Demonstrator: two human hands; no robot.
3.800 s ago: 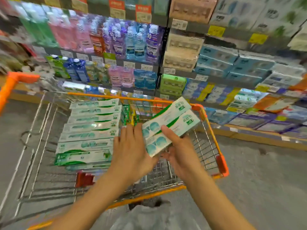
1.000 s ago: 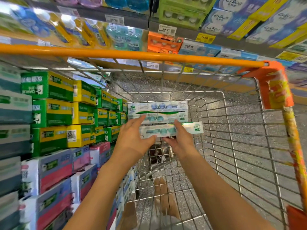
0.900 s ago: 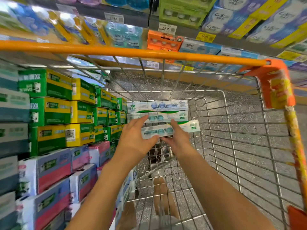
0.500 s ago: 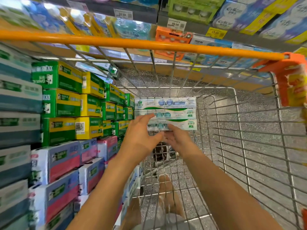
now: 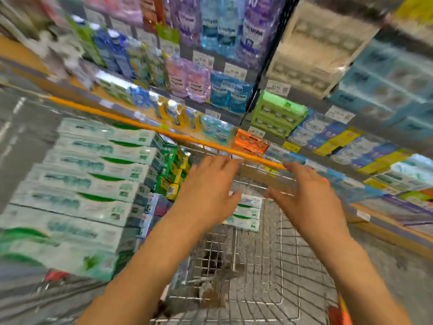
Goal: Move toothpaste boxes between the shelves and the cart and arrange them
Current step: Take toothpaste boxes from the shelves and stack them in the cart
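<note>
I've got both hands over the cart [image 5: 257, 273] basket, and the picture is badly smeared. Left hand [image 5: 208, 193] has its fingers [image 5: 222, 163] spread and straight, holding nothing; right hand [image 5: 311, 198] likewise, fingers [image 5: 297, 167] splayed, nothing in them. Just beyond and below the fingers, between the 2 hands, I see a short pile of white-and-green toothpaste boxes [image 5: 246, 212] lying against the cart's far wire wall, apart from both hands. Left of the left fingers, a tall stack of similar boxes [image 5: 93, 174] fills that side. Past the fingertips runs the orange cart rim [image 5: 140, 124], shelves [image 5: 234, 71] behind.
</note>
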